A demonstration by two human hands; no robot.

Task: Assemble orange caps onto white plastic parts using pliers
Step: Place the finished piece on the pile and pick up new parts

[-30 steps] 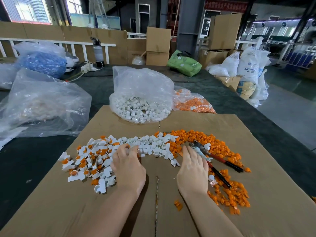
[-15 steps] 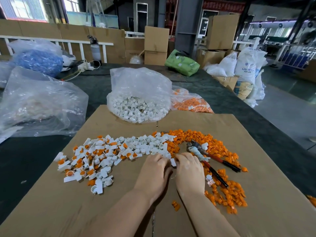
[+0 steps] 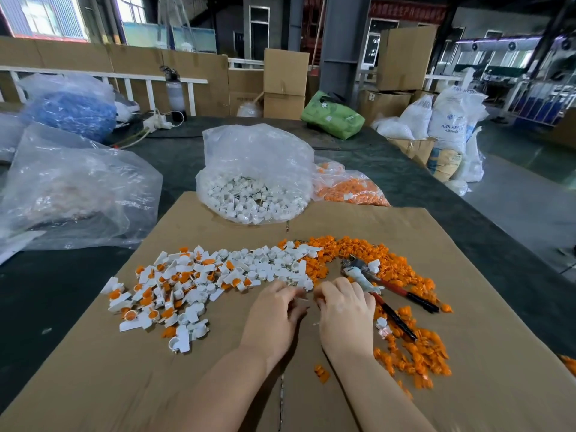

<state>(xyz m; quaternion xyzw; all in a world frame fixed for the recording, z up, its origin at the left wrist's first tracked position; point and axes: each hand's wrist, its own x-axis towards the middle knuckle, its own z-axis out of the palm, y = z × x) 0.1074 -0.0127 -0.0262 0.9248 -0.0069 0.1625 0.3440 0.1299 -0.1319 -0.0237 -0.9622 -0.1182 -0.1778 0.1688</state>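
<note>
My left hand (image 3: 274, 316) has come in from the white parts (image 3: 265, 263) to meet my right hand (image 3: 346, 313); both curl around a small white piece (image 3: 304, 302) between them, though the grip is partly hidden. The pliers (image 3: 383, 291) lie just right of my right hand, handles running near-right, among the orange caps (image 3: 402, 275), so that hand is nearer.

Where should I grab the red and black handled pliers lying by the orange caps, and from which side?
Take the red and black handled pliers by their two handles, coming in from the right hand side and from above. The handles splay open toward the near right, clear of most loose orange plastic caps, while the metal head points away to the far left, by the white plastic parts.
</note>
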